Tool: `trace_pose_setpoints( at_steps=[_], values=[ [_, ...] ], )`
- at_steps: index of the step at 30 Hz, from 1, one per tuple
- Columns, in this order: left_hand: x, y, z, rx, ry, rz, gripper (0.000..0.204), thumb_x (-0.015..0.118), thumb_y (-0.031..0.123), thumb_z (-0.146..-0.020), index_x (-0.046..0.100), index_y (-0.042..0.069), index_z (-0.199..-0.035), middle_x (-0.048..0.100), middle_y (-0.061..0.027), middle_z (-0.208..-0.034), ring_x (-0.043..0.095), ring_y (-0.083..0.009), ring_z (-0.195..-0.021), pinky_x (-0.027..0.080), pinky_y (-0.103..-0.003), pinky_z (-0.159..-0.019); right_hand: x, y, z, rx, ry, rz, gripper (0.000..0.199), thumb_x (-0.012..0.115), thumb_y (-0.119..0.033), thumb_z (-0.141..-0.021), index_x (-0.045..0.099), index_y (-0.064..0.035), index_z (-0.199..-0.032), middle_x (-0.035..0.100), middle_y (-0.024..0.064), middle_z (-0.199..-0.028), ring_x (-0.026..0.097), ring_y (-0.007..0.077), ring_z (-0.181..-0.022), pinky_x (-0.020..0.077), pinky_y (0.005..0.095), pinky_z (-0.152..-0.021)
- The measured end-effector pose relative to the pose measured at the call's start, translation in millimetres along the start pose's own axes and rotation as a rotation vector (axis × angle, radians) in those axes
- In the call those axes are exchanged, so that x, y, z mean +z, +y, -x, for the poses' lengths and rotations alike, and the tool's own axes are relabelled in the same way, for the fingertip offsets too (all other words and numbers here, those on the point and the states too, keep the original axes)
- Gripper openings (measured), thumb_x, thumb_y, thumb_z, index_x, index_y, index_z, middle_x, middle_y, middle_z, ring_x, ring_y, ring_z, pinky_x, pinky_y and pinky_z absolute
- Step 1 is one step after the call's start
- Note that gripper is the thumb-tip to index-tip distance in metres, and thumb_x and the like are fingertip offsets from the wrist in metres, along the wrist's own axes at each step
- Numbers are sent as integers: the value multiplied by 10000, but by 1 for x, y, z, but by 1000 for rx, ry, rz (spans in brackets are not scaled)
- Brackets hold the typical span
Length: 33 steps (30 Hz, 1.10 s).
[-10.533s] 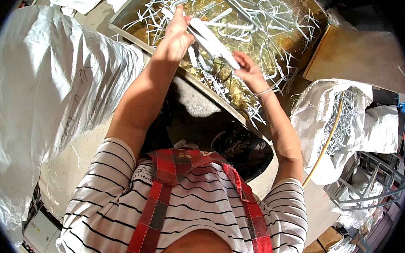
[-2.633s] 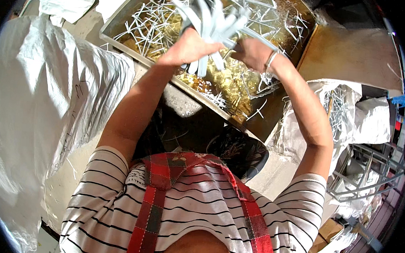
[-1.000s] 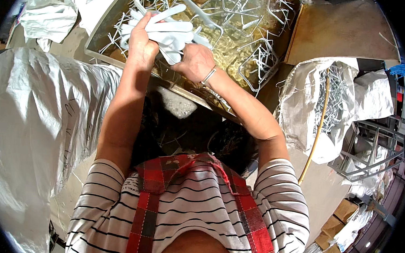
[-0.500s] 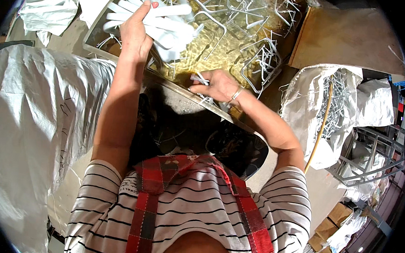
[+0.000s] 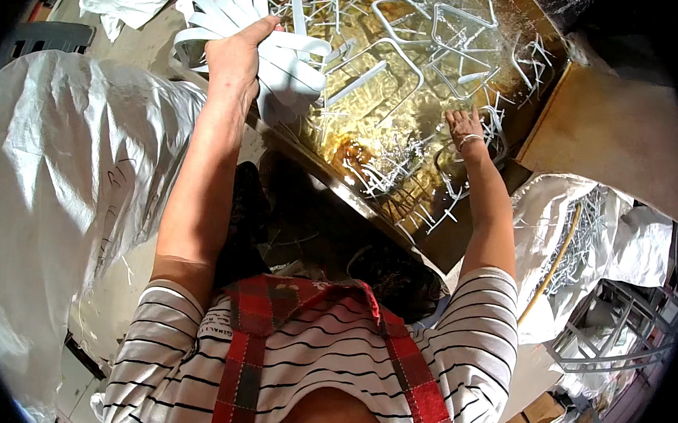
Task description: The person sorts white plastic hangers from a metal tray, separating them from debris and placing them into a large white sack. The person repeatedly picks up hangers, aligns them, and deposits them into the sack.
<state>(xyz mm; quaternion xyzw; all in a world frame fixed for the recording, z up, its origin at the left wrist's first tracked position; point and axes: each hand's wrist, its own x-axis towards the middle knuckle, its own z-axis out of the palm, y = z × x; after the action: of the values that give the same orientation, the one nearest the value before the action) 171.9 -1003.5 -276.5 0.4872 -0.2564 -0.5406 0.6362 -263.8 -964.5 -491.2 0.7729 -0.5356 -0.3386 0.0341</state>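
My left hand (image 5: 236, 56) is closed around a bundle of flat white bent strips (image 5: 290, 73), held above the left side of a metal tub (image 5: 339, 186) of yellowish water. Farther right, my right hand (image 5: 464, 127) reaches over the water with its fingers spread and nothing visible in them. Whether its fingertips touch the surface, I cannot tell. Bent white frames (image 5: 423, 82) lie in the water beyond it. A heap of thin white branching pieces (image 5: 393, 172) sits near the tub's front edge, beside a rusty brown patch.
A large white woven sack (image 5: 131, 150) stands at my left. To the right, an open white sack (image 5: 546, 234) holds many thin grey pieces, with a yellow rod (image 5: 562, 255) across it. A brown board (image 5: 608, 136) adjoins the tub, and a grey metal frame (image 5: 621, 333) stands farther right.
My right hand has moved from the tub's front edge outward to the right, and the thin white pieces it held are out of it. My left hand keeps the strips.
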Motion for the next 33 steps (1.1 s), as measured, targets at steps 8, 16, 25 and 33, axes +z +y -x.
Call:
trace_pose_setpoints(
  at_steps=[8, 16, 25, 33],
  values=[
    [1, -11, 6, -44, -45, -284, 101, 632, 10, -756, 657, -80, -794, 663, -108, -807, 585, -149, -685, 452, -262, -643, -67, 41, 51, 36, 14, 93, 187, 448, -146, -808, 618, -76, -838, 633, 109, -917, 616, 235, -833, 482, 339, -629],
    [39, -27, 60, -440, -237, -254, 183, 603, 39, -806, 603, -62, -959, 632, -122, -838, 619, -219, -775, 516, -311, -728, -228, -20, 92, 596, 466, -801, 338, 546, -308, -848, 492, 13, -937, 619, 198, -733, 616, 353, -667, 508, 423, -609],
    [38, -57, 57, -599, -480, 224, 309, 649, 125, -807, 559, -60, -1038, 617, -132, -894, 616, -230, -764, 533, -355, -686, -289, -112, 131, -40, 704, -787, 701, 507, -537, -810, 403, -10, -1262, 466, 200, -1026, 440, 352, -1009, 395, 413, -849],
    [24, -30, 34, -561, -463, 360, 290, 703, 165, -765, 586, -36, -939, 618, -134, -772, 620, -233, -660, 548, -361, -603, -209, -85, 107, 764, 388, -1766, 872, 722, -485, -675, 402, 161, -1166, 458, 306, -1190, 495, 332, -1095, 371, 434, -959]
  ],
)
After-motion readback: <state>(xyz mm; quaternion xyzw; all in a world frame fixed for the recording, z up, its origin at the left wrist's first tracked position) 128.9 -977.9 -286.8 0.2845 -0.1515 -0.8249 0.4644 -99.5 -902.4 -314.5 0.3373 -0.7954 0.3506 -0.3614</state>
